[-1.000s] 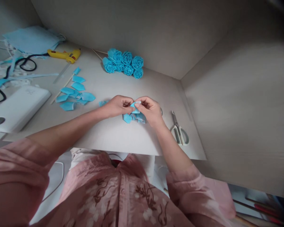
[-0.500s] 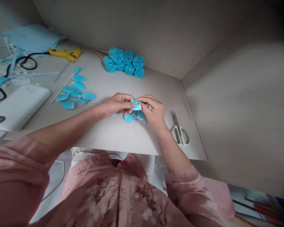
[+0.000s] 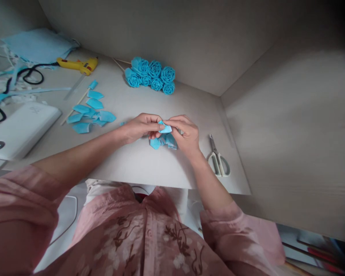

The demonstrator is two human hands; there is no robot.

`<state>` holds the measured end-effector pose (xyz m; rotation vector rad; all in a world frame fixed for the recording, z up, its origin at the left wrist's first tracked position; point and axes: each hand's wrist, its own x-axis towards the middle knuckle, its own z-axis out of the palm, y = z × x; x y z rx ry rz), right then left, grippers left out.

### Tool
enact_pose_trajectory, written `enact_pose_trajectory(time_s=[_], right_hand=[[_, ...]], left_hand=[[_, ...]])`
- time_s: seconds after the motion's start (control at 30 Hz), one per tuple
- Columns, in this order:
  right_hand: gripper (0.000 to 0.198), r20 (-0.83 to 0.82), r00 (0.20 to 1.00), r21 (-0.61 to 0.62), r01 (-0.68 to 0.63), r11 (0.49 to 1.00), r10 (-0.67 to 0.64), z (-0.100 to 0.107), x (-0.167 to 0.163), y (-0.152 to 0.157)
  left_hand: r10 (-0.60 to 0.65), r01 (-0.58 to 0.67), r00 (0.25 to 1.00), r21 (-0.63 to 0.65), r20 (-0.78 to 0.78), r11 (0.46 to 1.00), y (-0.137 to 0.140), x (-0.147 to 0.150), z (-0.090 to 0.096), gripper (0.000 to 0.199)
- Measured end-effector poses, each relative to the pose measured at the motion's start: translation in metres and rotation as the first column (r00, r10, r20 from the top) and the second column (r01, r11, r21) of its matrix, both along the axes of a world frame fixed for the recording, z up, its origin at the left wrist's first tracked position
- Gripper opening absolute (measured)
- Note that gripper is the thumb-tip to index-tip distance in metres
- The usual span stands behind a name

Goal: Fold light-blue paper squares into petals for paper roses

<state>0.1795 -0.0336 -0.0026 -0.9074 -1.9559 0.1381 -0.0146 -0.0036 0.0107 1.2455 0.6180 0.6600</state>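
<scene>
Between my two hands is a small blue fabric petal (image 3: 166, 128), its paler side partly showing. My left hand (image 3: 143, 126) pinches its left end between thumb and fingers. On the other side, my right hand (image 3: 186, 132) grips the upper right edge with thumb and forefinger. Just beneath the hands, several loose blue petals (image 3: 154, 143) lie on the table, partly covered by the fingers. More cut petals (image 3: 107, 116) are scattered to the left, beside a thin stick (image 3: 74, 108) with a blue piece at its tip.
Finished blue fabric roses (image 3: 155, 69) lie at the back on the white table (image 3: 126, 165). Scissors (image 3: 217, 159) rest at the right. On the left are a yellow glue gun (image 3: 84, 66) with a black cord, a white power bank (image 3: 25, 126) and stacked blue masks (image 3: 40, 44).
The held petal has tilted slightly, and my right fingertips have closed further over its top edge. Both hands stay in nearly the same place.
</scene>
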Motion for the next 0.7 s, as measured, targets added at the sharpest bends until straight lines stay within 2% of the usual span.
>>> enact_pose_trajectory(time_s=[0.4, 0.47, 0.53, 0.6, 0.7], right_hand=[[0.035, 0.009, 1.000, 0.003, 0.014, 1.000, -0.015, -0.0002, -0.0005, -0.0007], [0.033, -0.034, 0.999, -0.069, 0.014, 0.998, -0.016, -0.0001, -0.0014, -0.0017], [0.033, -0.138, 0.990, -0.192, -0.011, 0.981, -0.016, -0.0011, -0.0018, -0.0019], [0.035, -0.256, 0.966, -0.314, -0.067, 0.947, -0.017, -0.0032, -0.0013, -0.0008], [0.040, -0.347, 0.938, -0.418, -0.144, 0.897, -0.011, -0.0063, -0.0001, 0.0018]], left_hand=[[0.013, -0.013, 1.000, 0.034, -0.022, 0.999, 0.0000, 0.0009, -0.0003, 0.021], [0.038, -0.037, 0.999, 0.051, -0.026, 0.998, 0.0008, 0.0008, -0.0015, 0.021], [0.072, -0.069, 0.997, 0.083, -0.029, 0.994, 0.0018, 0.0007, -0.0030, 0.021], [0.112, -0.108, 0.993, 0.122, -0.029, 0.987, 0.0027, 0.0008, -0.0042, 0.021], [0.160, -0.150, 0.986, 0.181, -0.040, 0.972, 0.0032, 0.0014, -0.0051, 0.022]])
